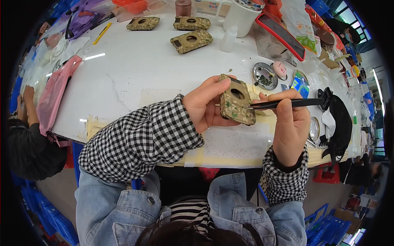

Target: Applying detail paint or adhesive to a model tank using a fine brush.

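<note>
My left hand (205, 107) holds a small camouflage-patterned case (236, 105) with a round hole in its face, tilted up above the white table (135, 69). In my right hand (290, 123) is a pair of black tweezers (287, 103), pinched between thumb and fingers, with the tip touching the case's right edge. Both sleeves are black-and-white check under a denim vest.
Three more camouflage cases (191, 41) lie at the far side of the table. A white jug (240, 16), a red-edged phone (281, 36), a round metal dish (264, 76) and a pink mesh bag (55, 92) stand around. Another person's arm (26, 123) rests at the left.
</note>
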Motion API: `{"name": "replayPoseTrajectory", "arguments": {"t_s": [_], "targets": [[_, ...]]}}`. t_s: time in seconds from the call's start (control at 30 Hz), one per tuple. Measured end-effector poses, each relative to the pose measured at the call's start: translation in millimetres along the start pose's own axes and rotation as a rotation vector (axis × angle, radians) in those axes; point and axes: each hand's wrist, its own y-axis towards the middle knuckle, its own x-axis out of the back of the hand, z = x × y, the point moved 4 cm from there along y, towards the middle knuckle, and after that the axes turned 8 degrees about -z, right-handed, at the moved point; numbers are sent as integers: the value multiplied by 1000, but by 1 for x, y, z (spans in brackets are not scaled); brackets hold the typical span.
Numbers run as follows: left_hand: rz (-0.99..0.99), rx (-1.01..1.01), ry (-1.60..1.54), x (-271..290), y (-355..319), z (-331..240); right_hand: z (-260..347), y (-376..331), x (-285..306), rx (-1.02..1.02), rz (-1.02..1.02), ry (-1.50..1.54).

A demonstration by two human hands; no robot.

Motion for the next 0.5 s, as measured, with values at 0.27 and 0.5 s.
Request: {"name": "replayPoseTrajectory", "arguments": {"t_s": [0.27,0.5], "targets": [[30,15,-17,5,4,2,-3,5,-8,-3,35,107],[-17,-31,-6,8,0,-7,-1,6,-9,37,57,84]]}}
